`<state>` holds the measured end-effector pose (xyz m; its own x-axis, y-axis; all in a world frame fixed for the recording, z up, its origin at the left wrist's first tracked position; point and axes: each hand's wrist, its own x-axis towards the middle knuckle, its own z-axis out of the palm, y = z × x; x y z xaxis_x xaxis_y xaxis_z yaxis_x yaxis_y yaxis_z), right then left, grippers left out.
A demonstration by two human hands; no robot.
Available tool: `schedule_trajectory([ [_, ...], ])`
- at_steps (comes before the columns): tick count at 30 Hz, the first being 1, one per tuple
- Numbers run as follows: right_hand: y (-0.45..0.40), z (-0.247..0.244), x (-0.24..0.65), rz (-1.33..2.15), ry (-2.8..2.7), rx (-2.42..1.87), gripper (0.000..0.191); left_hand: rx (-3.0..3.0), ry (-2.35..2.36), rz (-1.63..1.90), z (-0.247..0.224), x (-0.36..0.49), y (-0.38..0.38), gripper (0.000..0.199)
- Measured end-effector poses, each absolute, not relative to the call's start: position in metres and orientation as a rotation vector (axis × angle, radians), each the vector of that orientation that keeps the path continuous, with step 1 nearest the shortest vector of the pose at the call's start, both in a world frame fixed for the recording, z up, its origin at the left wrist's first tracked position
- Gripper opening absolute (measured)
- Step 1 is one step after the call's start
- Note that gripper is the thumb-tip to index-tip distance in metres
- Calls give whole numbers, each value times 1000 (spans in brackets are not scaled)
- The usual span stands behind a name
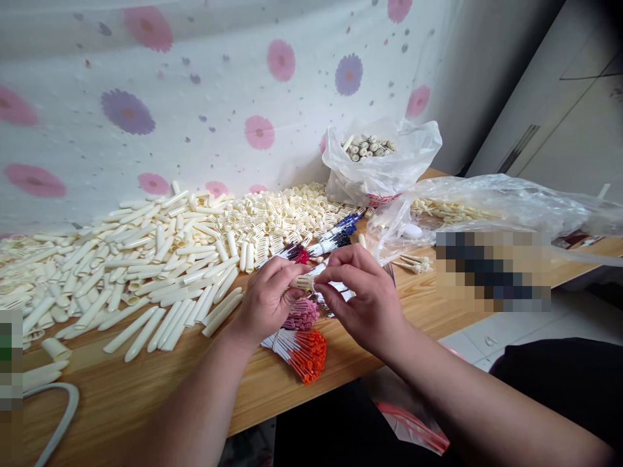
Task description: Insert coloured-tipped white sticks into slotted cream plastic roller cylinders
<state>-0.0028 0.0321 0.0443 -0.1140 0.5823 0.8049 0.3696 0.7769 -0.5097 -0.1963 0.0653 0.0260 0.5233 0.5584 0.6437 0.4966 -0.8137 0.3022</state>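
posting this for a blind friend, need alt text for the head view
A person's left hand pinches a slotted cream plastic piece, the right hand at its end. On the wooden table lie a heap of cream plastic tubes, an orange-tipped bundle of sticks and a plastic bag of parts, before a floral curtain.

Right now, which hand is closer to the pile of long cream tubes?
Left. The left hand is by the right side of the pile; the right hand is farther right, past the left one.

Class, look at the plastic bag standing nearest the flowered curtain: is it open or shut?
Open. The plastic bag has its mouth spread wide, showing the pale pieces inside.
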Motion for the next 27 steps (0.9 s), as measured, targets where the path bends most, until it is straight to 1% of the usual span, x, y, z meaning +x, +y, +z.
schedule_trajectory([
  [5,35,43,-2,272,-1720,-750,8,2676,963,1215,25,-196,66,30],
  [13,37,41,-1,356,-1749,-713,10,2670,959,1221,24,-195,67,30],
  [16,40,39,3,470,-1746,-651,12,2674,951,1239,25,-196,68,28],
  [21,44,35,15,707,-1808,-511,23,2715,943,1256,27,-197,68,24],
  [27,38,37,13,627,-1799,-602,25,2677,918,1292,26,-194,68,27],
])
